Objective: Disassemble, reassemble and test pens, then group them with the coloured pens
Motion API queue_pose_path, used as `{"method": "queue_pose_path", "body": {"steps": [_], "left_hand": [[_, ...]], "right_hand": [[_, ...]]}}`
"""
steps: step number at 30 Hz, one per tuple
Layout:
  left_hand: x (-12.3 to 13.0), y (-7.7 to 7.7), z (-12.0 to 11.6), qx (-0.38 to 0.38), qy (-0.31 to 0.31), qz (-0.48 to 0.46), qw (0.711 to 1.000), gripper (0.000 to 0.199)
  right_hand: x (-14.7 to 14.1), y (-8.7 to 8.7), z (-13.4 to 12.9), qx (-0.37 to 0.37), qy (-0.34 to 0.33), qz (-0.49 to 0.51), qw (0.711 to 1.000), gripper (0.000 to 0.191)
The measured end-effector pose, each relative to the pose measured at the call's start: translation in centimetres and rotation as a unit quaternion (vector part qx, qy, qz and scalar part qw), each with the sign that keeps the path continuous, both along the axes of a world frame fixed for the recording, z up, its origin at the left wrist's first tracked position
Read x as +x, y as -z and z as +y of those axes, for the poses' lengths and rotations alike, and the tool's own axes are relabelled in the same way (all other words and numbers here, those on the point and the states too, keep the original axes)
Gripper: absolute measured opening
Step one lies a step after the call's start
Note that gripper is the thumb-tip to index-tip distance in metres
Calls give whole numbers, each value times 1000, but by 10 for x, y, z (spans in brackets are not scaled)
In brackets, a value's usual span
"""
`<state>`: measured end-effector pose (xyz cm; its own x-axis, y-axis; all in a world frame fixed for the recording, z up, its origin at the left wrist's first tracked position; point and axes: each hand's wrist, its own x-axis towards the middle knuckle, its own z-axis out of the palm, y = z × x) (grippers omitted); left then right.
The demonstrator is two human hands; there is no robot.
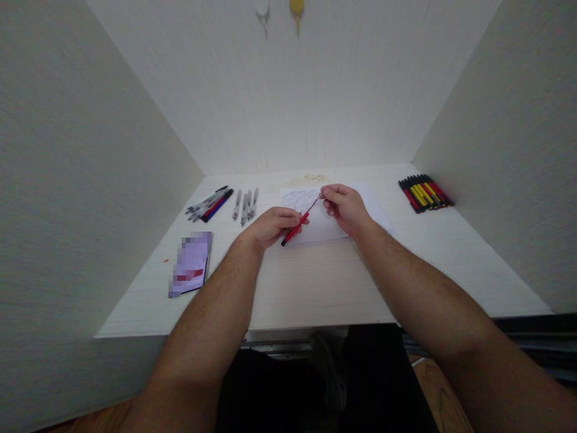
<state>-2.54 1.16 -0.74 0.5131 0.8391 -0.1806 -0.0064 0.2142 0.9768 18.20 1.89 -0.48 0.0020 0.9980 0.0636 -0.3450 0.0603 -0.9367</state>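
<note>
My left hand [280,224] pinches a red pen barrel [296,229] with a black end, tilted with that end down toward me. From the barrel's upper end a thin dark refill [314,202] runs up to the fingertips of my right hand [341,203]. Those fingertips are closed on the refill's far end, where something small and clear-looking shows; its kind is too small to make out. Beneath both hands lies white paper [378,210] with handwriting on its left part.
Clear pens [246,207] lie left of the paper, beside a pile of mixed pens [210,204]. A phone [192,264] rests near the left edge. Several red, yellow and black pens [425,193] line up at the right. Walls [306,102] enclose the white table [315,288].
</note>
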Motion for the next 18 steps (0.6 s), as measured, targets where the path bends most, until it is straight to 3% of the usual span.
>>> {"method": "queue_pose_path", "body": {"steps": [18], "left_hand": [[1,-1,0,4,-12,-1,1000,21]], "right_hand": [[-3,5,1,62,23,-33,997,16]]}}
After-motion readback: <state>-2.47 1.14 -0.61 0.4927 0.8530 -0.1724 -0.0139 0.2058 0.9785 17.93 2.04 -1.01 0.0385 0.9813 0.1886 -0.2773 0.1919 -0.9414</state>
